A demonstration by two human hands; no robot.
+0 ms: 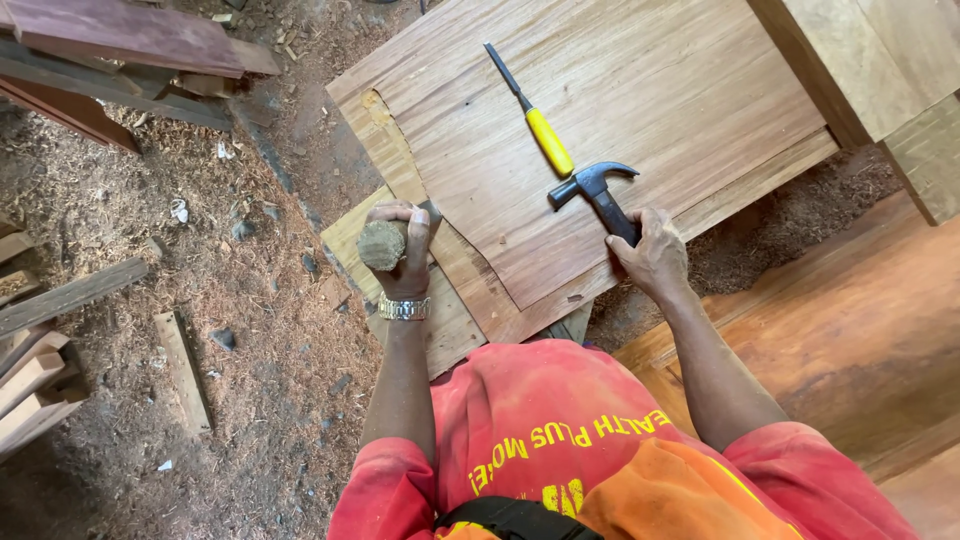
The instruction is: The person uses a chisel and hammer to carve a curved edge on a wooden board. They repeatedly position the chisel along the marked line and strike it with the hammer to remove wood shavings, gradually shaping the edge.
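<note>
dark claw hammer (598,193), steel head

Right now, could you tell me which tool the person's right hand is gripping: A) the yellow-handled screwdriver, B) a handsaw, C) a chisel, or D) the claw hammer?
D: the right hand is closed around the handle of the claw hammer, whose head rests on the wooden board, while the yellow-handled screwdriver lies untouched beside it.
</note>
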